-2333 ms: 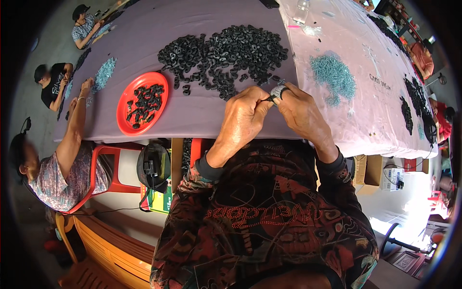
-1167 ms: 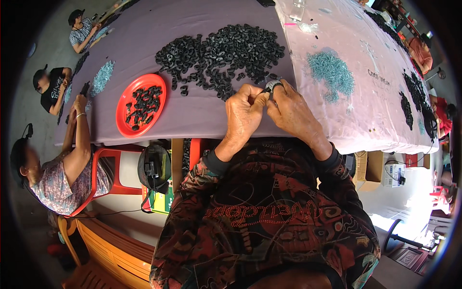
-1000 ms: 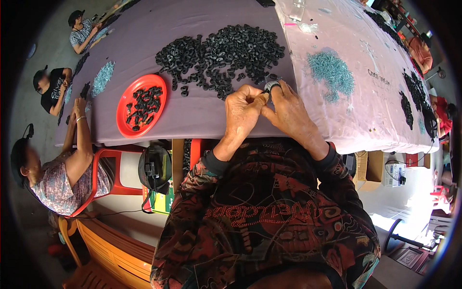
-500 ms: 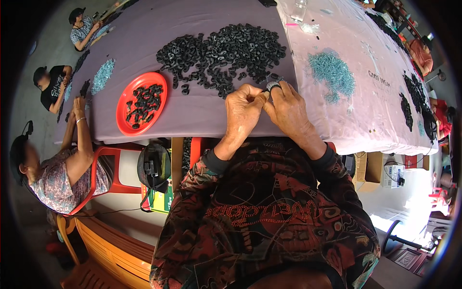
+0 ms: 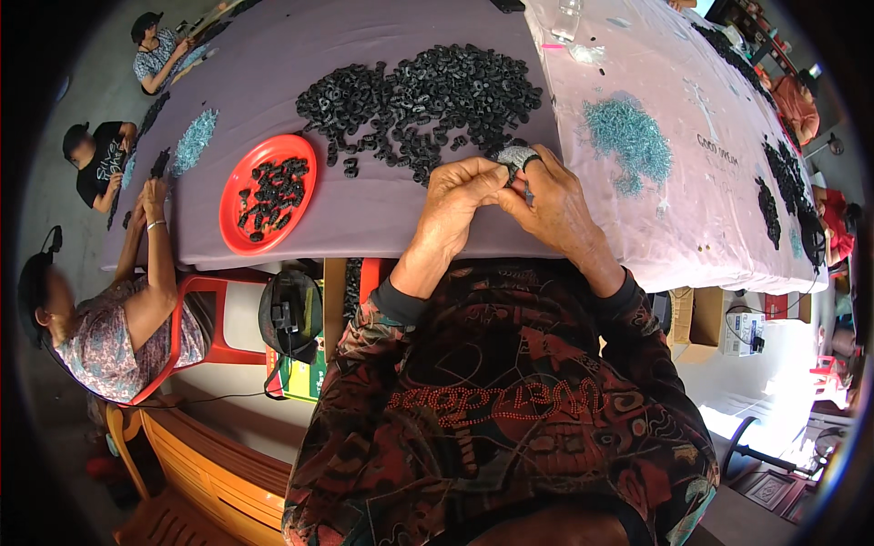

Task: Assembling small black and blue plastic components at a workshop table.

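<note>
In front of my chest, just over the near side of the table, my two hands meet. The fingers of my left hand [image 5: 458, 202] pinch a small black part [image 5: 509, 178], mostly hidden by the fingertips. My right hand [image 5: 555, 198] is curled against it, with a grey covering [image 5: 518, 157] round one finger. A bluish sliver shows under the right fingers, too small to name. Just beyond the hands spreads a large pile of small black ring-like parts [image 5: 437, 96]. A red oval tray [image 5: 231, 207] to the left holds more small black pieces.
Heaps of light-blue, thin small pieces lie right [image 5: 630, 141] and left [image 5: 195, 141] on the cloth-covered table [image 5: 382, 218]. A clear container [image 5: 566, 18] stands at the far side. A person [image 5: 114, 323] sits at left on a red chair [image 5: 218, 328]; others work around the table.
My right fingers have curled in and turned, so the grey covering shows more. Both hands stay together at nearly the same place. The tray and piles look unchanged.
</note>
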Motion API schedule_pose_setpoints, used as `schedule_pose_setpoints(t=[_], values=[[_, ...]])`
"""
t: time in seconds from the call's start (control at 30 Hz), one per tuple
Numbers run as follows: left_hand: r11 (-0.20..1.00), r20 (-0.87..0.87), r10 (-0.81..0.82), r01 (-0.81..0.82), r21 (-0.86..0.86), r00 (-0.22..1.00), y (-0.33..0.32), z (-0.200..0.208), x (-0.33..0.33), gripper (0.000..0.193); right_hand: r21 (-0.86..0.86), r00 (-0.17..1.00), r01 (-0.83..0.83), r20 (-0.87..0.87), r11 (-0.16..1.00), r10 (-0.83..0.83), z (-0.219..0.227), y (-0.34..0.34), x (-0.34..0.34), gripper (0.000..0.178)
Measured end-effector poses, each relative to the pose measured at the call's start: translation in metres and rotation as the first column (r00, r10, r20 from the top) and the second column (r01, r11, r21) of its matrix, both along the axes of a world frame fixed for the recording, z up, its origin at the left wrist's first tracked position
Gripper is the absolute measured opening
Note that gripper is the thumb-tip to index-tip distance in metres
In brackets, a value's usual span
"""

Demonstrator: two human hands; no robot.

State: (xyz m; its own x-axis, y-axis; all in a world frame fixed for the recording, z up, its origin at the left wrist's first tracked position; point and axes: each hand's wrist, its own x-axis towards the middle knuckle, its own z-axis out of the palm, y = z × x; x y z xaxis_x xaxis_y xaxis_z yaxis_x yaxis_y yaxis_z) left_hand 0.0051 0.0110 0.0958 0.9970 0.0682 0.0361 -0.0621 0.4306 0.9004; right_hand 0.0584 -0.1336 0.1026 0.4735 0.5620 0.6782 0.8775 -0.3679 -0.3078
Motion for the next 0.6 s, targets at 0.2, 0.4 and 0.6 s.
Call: schedule_pose_setpoints(t=[0.2, 0.4, 0.6], values=[[1.000, 0.041, 0.011, -0.010, -0.023, 0.999, 0.000, 0.000, -0.001, 0.013, 0.034, 1.000, -0.020, 0.006, 0.999, 0.020, -0.005, 0.002, 0.001, 0.032], [0.999, 0.099, 0.028, -0.030, 0.020, 0.995, -0.001, 0.000, -0.002, 0.012, 0.060, 0.998, -0.046, 0.049, 0.997, 0.043, -0.012, 0.004, 0.005, 0.033], [0.999, 0.109, 0.025, -0.027, 0.018, 0.994, -0.002, 0.000, -0.001, 0.013, 0.074, 0.996, -0.087, 0.001, 0.993, 0.087, -0.012, 0.002, 0.008, 0.034]])
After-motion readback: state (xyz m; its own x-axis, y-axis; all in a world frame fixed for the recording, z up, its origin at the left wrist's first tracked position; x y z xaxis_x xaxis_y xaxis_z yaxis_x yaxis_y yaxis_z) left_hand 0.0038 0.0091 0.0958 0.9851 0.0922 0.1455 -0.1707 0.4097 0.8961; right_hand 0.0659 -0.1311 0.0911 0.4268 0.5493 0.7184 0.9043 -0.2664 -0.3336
